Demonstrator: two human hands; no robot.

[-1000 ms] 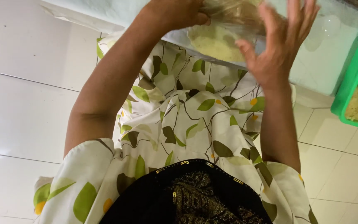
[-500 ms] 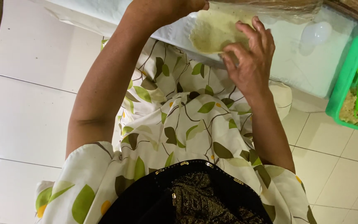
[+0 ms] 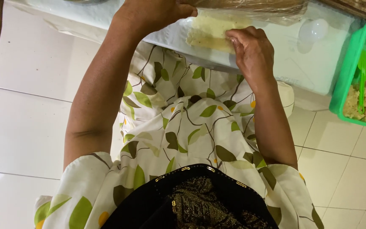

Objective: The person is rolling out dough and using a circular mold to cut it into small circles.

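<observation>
Lowered since before, the right hand [image 3: 253,48] presses curled fingers on the pale, soft folded dough sheet [image 3: 212,33]; the left hand [image 3: 153,12] pinches its far edge beside crinkled clear plastic wrap [image 3: 255,6] on the counter [image 3: 293,63].

Green tub [image 3: 352,63] crowding the board's [image 3: 301,63] right.

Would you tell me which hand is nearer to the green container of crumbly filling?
Right. The right hand rests on the pale dough, closer to the green container; the left hand lies farther away.
</observation>
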